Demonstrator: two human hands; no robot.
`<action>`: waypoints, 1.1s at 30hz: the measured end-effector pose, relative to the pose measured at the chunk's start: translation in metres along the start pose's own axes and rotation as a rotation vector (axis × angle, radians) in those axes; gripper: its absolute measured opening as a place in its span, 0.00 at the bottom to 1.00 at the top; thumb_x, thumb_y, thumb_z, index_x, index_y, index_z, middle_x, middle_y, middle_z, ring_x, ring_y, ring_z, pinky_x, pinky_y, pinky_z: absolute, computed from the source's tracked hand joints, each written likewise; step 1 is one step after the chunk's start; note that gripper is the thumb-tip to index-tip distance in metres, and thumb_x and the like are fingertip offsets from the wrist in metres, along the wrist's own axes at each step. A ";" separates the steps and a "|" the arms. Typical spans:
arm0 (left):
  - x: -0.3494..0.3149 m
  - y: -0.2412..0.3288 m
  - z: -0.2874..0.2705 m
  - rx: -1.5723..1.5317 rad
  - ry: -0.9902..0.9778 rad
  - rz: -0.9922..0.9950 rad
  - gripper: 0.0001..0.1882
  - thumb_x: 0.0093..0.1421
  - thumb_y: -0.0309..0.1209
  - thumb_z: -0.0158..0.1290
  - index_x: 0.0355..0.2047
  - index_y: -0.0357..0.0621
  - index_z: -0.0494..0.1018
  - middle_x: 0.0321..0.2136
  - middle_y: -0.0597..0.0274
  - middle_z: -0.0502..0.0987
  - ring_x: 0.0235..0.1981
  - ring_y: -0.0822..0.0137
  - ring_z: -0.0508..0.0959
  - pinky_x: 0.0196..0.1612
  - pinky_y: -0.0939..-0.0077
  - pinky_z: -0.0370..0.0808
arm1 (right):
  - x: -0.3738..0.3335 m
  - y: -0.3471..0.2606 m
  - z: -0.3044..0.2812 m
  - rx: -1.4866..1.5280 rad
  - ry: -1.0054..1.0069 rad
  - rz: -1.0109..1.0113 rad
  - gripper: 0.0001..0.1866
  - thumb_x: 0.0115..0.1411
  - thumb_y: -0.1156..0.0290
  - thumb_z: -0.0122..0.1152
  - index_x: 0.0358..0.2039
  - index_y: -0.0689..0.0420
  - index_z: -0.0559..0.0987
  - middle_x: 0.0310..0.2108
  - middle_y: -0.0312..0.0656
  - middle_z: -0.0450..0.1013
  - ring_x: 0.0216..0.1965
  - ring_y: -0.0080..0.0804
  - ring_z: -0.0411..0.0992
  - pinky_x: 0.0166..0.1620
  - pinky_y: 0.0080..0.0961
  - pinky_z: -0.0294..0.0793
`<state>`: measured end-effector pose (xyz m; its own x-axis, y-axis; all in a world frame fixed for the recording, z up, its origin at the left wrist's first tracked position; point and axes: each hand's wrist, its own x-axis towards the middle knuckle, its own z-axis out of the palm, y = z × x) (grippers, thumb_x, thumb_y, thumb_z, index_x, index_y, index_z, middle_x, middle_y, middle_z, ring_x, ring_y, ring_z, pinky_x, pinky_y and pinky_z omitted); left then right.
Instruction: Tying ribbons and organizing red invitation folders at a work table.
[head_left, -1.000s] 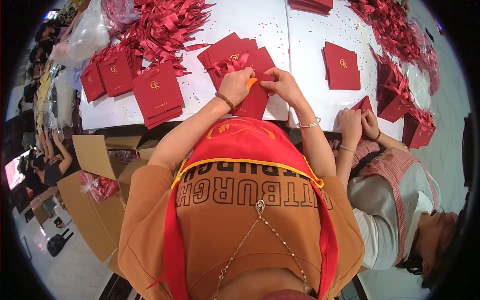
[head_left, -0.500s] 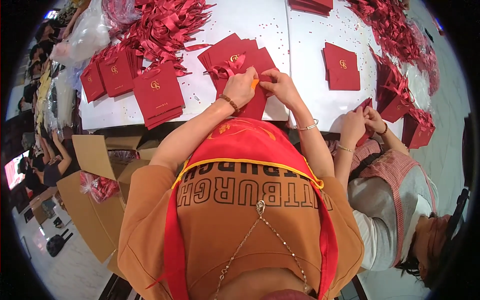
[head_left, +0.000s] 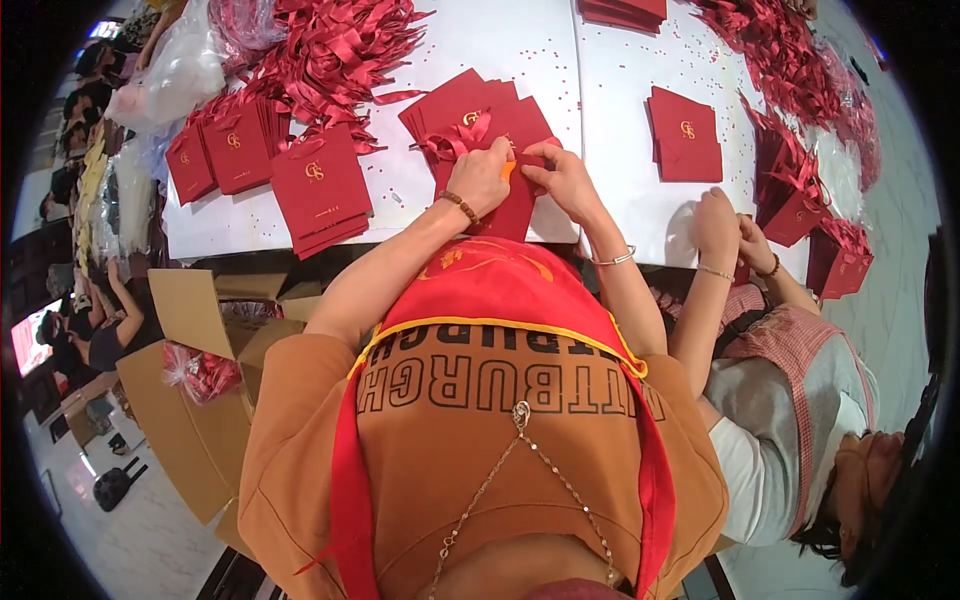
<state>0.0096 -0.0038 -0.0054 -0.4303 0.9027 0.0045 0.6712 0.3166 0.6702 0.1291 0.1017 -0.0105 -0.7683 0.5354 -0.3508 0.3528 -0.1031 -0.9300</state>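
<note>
Left hand (head_left: 480, 180): fingers were bunched over a flat rectangular red paper bag (head_left: 506, 214); grip was unclear.
Right hand (head_left: 565, 182): thumb and forefinger almost met above it; hold unclear.

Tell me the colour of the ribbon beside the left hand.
The ribbon is a shiny red; the head view shows it best.

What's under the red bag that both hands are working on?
Under the red bag, other red bags show, fanned out past its upper left, on the white tabletop. How many lie beneath is hidden, since it and the left hand cover them.
</note>
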 end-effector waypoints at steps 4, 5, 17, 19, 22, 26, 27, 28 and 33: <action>-0.001 -0.004 0.006 -0.063 0.120 -0.001 0.10 0.53 0.23 0.46 0.38 0.40 0.68 0.20 0.49 0.74 0.23 0.50 0.76 0.27 0.60 0.70 | -0.001 -0.001 0.000 -0.003 0.000 -0.014 0.13 0.53 0.77 0.56 0.41 0.64 0.74 0.29 0.42 0.73 0.24 0.23 0.70 0.28 0.20 0.72; 0.001 -0.007 0.006 -0.062 0.121 -0.003 0.10 0.53 0.23 0.46 0.38 0.40 0.68 0.20 0.49 0.74 0.23 0.50 0.76 0.27 0.60 0.70 | -0.002 -0.002 0.000 -0.025 -0.002 -0.022 0.13 0.54 0.77 0.56 0.41 0.64 0.74 0.29 0.43 0.73 0.24 0.23 0.70 0.28 0.20 0.72; 0.005 -0.011 -0.006 -0.404 -0.235 -0.268 0.17 0.56 0.22 0.44 0.47 0.41 0.66 0.16 0.62 0.72 0.17 0.73 0.72 0.21 0.79 0.69 | 0.007 0.003 -0.002 -0.075 -0.054 0.047 0.17 0.51 0.76 0.59 0.43 0.62 0.74 0.25 0.41 0.73 0.24 0.23 0.71 0.27 0.21 0.70; 0.004 -0.011 -0.008 -0.485 -0.241 -0.299 0.15 0.56 0.22 0.45 0.45 0.40 0.66 0.16 0.63 0.72 0.16 0.74 0.71 0.19 0.80 0.68 | 0.007 0.007 -0.002 -0.011 -0.070 0.052 0.17 0.51 0.77 0.59 0.43 0.62 0.74 0.25 0.40 0.73 0.24 0.23 0.70 0.27 0.20 0.70; 0.004 -0.009 -0.004 -0.450 -0.225 -0.288 0.12 0.55 0.22 0.46 0.42 0.39 0.66 0.16 0.63 0.72 0.16 0.75 0.71 0.18 0.80 0.67 | 0.007 0.007 -0.004 0.015 -0.084 0.055 0.16 0.51 0.76 0.59 0.42 0.62 0.74 0.25 0.41 0.73 0.24 0.23 0.70 0.27 0.20 0.70; 0.002 -0.009 0.001 -0.453 -0.181 -0.276 0.09 0.55 0.22 0.47 0.37 0.38 0.67 0.16 0.63 0.72 0.15 0.75 0.71 0.18 0.81 0.66 | 0.004 -0.006 -0.001 -0.261 -0.065 -0.037 0.14 0.50 0.75 0.59 0.39 0.62 0.76 0.22 0.44 0.74 0.23 0.26 0.71 0.27 0.23 0.69; 0.001 -0.012 0.006 -0.460 -0.156 -0.295 0.08 0.55 0.22 0.47 0.36 0.38 0.67 0.16 0.63 0.72 0.15 0.75 0.71 0.17 0.81 0.66 | 0.003 -0.007 0.001 -0.261 -0.064 -0.035 0.14 0.50 0.75 0.59 0.39 0.62 0.76 0.22 0.44 0.74 0.23 0.26 0.71 0.27 0.23 0.69; 0.002 -0.011 0.007 -0.467 -0.131 -0.314 0.07 0.55 0.23 0.46 0.35 0.38 0.67 0.16 0.63 0.72 0.15 0.75 0.71 0.17 0.82 0.66 | 0.001 -0.008 0.002 -0.269 -0.040 -0.036 0.13 0.49 0.74 0.59 0.37 0.63 0.76 0.22 0.46 0.74 0.23 0.28 0.72 0.28 0.24 0.70; -0.003 -0.004 0.010 -0.631 -0.081 -0.399 0.04 0.56 0.23 0.45 0.33 0.38 0.67 0.16 0.63 0.72 0.15 0.76 0.71 0.16 0.83 0.66 | -0.009 -0.019 0.005 -0.419 0.027 -0.089 0.12 0.48 0.74 0.59 0.35 0.62 0.76 0.22 0.51 0.73 0.26 0.38 0.74 0.30 0.29 0.71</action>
<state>0.0140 -0.0046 -0.0152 -0.5063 0.7808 -0.3661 -0.0105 0.4189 0.9080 0.1272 0.0949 0.0095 -0.7935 0.5489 -0.2627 0.4763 0.2914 -0.8296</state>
